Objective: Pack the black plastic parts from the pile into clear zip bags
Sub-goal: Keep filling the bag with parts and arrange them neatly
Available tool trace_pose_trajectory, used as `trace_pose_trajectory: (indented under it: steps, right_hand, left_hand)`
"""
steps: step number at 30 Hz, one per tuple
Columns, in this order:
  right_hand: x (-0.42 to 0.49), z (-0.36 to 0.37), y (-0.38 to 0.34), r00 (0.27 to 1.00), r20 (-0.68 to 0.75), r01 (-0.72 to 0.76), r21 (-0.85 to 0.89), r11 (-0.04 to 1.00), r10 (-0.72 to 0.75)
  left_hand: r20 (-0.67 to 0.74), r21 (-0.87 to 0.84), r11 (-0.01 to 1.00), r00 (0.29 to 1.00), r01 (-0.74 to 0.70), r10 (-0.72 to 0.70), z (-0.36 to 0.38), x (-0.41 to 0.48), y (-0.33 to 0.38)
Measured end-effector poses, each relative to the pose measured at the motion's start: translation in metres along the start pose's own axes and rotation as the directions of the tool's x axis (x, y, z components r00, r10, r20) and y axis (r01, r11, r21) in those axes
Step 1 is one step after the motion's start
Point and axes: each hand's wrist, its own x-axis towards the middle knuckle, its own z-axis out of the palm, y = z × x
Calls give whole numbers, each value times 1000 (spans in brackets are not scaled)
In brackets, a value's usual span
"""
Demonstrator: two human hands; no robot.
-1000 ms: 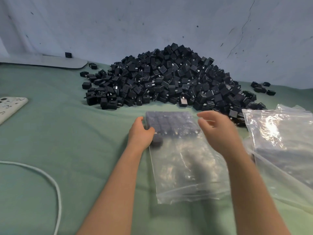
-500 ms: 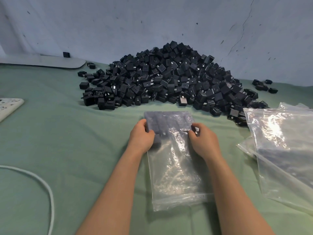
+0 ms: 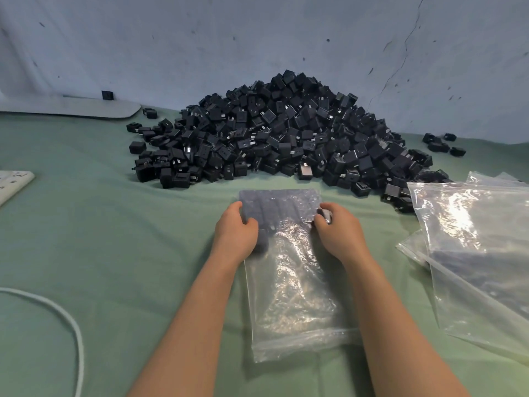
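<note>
On a green cloth worktop (image 3: 100,239), left grip (image 3: 236,228) and right grip (image 3: 337,231) clamp opposite sides of a clear plastic zip bag (image 3: 292,296); black plastic parts (image 3: 286,133) heaped beyond.

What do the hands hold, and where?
Both hands grip the clear zip bag at its far, filled end: the left hand on its left edge, the right hand on its right edge.
</note>
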Motion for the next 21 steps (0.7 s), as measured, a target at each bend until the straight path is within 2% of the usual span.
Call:
trace_pose_trajectory:
  steps: [3, 12, 18, 21]
  right_hand:
    - [3, 1, 0, 1000, 15, -12, -5, 1000, 12]
    - [5, 5, 3, 1000, 1, -4, -6, 1000, 4]
    - [19, 0, -5, 1000, 4, -6, 24, 1000, 6]
    - [33, 1, -14, 999, 49, -17, 14, 1000, 16]
  left_hand:
    - [44, 16, 1000, 999, 24, -25, 2, -2, 2]
    - [34, 58, 998, 999, 8, -10, 4, -4, 4]
    - [-42, 9, 996, 995, 93, -93, -2, 11, 12]
    - [-37, 12, 993, 993, 114, -113, -1, 23, 22]
